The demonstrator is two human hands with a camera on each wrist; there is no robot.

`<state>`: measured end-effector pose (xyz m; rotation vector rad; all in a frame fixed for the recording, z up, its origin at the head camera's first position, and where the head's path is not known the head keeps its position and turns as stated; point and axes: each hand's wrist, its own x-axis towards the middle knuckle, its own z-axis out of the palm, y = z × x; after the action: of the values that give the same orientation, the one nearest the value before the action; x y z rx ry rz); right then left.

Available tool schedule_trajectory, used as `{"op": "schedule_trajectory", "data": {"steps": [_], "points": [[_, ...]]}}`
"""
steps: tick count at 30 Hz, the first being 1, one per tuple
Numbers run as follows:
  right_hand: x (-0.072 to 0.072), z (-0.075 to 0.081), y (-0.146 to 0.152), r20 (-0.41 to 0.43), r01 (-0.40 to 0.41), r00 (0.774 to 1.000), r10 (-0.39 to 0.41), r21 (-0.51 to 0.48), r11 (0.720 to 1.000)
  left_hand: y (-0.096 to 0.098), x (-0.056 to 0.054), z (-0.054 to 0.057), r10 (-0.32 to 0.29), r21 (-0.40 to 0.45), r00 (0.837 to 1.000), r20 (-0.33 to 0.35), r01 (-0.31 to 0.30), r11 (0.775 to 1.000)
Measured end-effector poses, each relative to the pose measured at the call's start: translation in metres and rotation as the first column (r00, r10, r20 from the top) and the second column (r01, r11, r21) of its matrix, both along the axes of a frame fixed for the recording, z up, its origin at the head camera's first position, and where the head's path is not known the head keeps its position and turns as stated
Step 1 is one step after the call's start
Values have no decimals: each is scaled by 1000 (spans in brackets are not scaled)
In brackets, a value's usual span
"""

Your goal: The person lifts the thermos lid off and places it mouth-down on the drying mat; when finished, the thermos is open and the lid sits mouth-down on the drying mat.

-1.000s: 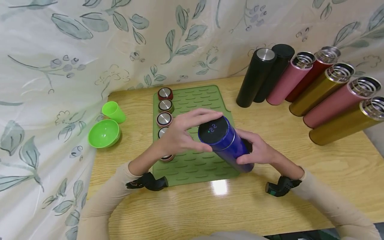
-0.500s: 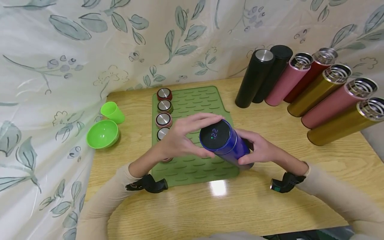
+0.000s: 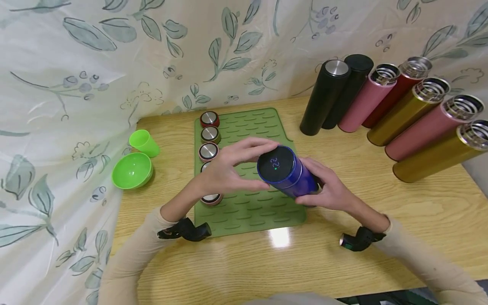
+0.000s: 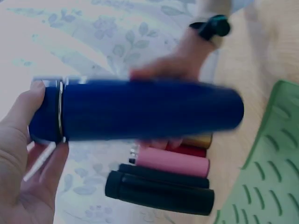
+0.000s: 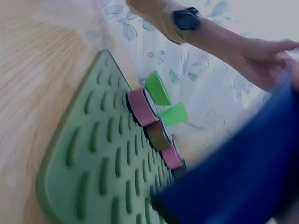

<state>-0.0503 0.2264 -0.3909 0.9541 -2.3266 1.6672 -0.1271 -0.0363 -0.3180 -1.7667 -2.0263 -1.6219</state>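
Note:
My right hand (image 3: 328, 186) grips a blue thermos flask (image 3: 304, 180) around its body, raised over the green mat and tilted with its top toward me. Its lid (image 3: 276, 164) has a black top with a lit number display. My left hand (image 3: 232, 167) spans this lid, thumb on one side and fingers on the other. In the left wrist view the flask (image 4: 149, 109) lies crosswise, the thumb and fingers at the lid's rim. Motion blurs the flask (image 5: 238, 172) in the right wrist view. A thin metallic ring shows between lid and body.
Several steel-topped lids (image 3: 209, 134) line the left side of the green mat (image 3: 255, 216). A green bowl (image 3: 131, 170) and green cup (image 3: 145, 143) stand left. At right, two black flasks (image 3: 324, 99) stand beside several lidless pink, red and gold flasks (image 3: 413, 120). A patterned curtain (image 3: 244, 84) hangs behind.
The blue flask has shifted slightly right and its lower end has swung behind my right hand. My left hand stays around the lid, its fingertips slightly further left on the rim.

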Motion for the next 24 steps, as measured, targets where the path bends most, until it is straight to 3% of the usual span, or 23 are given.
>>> {"op": "schedule_trajectory", "data": {"steps": [1, 4, 6, 8, 9, 19, 22, 24], "points": [[-2, 2, 7, 84, -111, 990, 111, -4, 994, 0, 0, -1, -39, -8, 999, 6, 39, 999], [-10, 5, 24, 244, -375, 898, 365, -5, 927, 3, 3, -1, -128, -23, 992, -15, 128, 992], [-16, 6, 30, 281, -473, 846, 453, 4, 881, 6, 6, -1, -155, -24, 986, -56, 154, 988], [-20, 9, 33, 293, -516, 822, 488, 21, 856, 8, 8, 1, -166, -14, 983, -80, 165, 986], [-21, 11, 34, 292, -522, 820, 492, 33, 852, 9, 9, 2, -165, -10, 982, -88, 164, 986], [-25, 19, 36, 289, -494, 846, 447, 113, 862, 9, 9, 0, -154, 3, 980, -126, 155, 988], [-21, 20, 31, 205, -394, 911, 359, 167, 904, 7, 9, 1, -132, 2, 982, -132, 133, 991], [-15, 19, 22, 69, -238, 971, 229, 203, 950, 4, 8, 2, -93, 3, 987, -131, 95, 996]]}}
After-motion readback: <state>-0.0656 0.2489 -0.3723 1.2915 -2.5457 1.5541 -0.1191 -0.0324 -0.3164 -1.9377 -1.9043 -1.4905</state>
